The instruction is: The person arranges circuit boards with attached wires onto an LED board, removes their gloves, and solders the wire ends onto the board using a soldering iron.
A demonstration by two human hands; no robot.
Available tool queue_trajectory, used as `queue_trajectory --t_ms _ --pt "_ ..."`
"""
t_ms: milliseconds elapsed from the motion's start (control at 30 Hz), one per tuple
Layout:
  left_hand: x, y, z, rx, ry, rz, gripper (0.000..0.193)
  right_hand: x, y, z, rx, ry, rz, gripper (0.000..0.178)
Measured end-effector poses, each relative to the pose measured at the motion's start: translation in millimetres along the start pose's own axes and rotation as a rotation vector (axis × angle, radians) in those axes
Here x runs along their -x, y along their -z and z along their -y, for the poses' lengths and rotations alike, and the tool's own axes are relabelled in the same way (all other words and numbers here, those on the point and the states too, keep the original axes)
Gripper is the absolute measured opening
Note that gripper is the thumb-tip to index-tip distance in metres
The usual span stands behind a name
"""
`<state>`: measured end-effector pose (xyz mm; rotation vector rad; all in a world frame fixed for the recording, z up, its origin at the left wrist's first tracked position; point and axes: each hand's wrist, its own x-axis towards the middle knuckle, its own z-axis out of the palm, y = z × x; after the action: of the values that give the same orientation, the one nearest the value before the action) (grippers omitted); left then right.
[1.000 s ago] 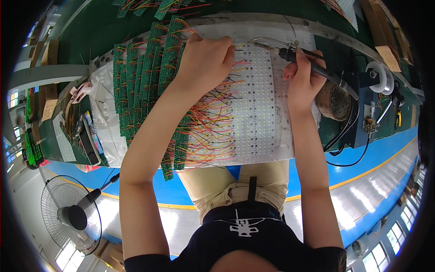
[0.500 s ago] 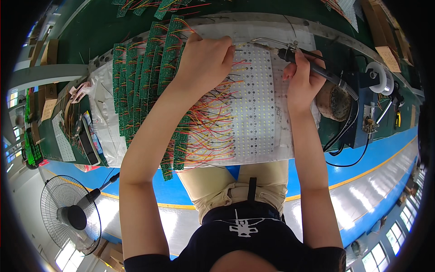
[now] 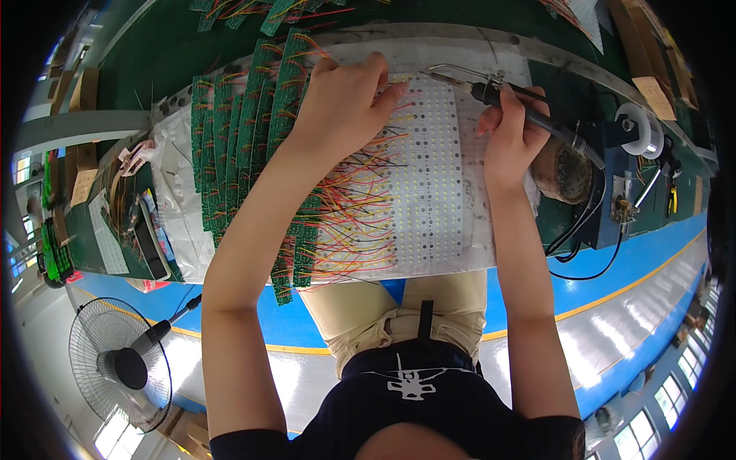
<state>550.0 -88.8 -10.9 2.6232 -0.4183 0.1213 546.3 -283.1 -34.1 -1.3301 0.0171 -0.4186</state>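
My right hand grips a soldering iron with a thin metal tube along its front. The iron's tip points left, near the top edge of a pale panel dotted with rows of small pads. My left hand is at the panel's upper left, its fingers curled and thumb stretched toward the iron tip; what its fingertips hold, if anything, is hidden. Beneath my left forearm lie overlapping green circuit boards. Their red, yellow and black wires fan out rightward over the panel.
A blue soldering unit with a white reel stands at the right, beside a round dark-topped block. More green boards lie at the far edge. A fan stands at lower left. Cardboard boxes sit at far right.
My left hand has shifted slightly; its thumb now reaches out, more apart from the index finger. The right hand and the soldering iron have barely moved.
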Motion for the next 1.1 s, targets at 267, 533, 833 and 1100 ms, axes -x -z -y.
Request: queue_trajectory --t_ms 267,533,833,1100 --pt "2.0 4.3 2.1 0.049 -0.184 -0.049 0.015 -1.8 1.0 1.2 -0.046 -0.097 -0.030 0.015" --pt "1.1 -0.5 3.3 0.026 -0.201 -0.074 0.007 -2.5 1.6 -0.5 -0.096 -0.076 -0.034 0.013" --pt "1.3 -6.6 2.2 -0.099 -0.155 -0.050 0.012 -1.7 2.4 -1.6 -0.153 -0.047 -0.026 0.010" --pt "0.8 -9.3 3.5 -0.166 -0.152 -0.069 0.010 -1.2 1.5 -1.2 -0.174 -0.028 -0.030 0.011"
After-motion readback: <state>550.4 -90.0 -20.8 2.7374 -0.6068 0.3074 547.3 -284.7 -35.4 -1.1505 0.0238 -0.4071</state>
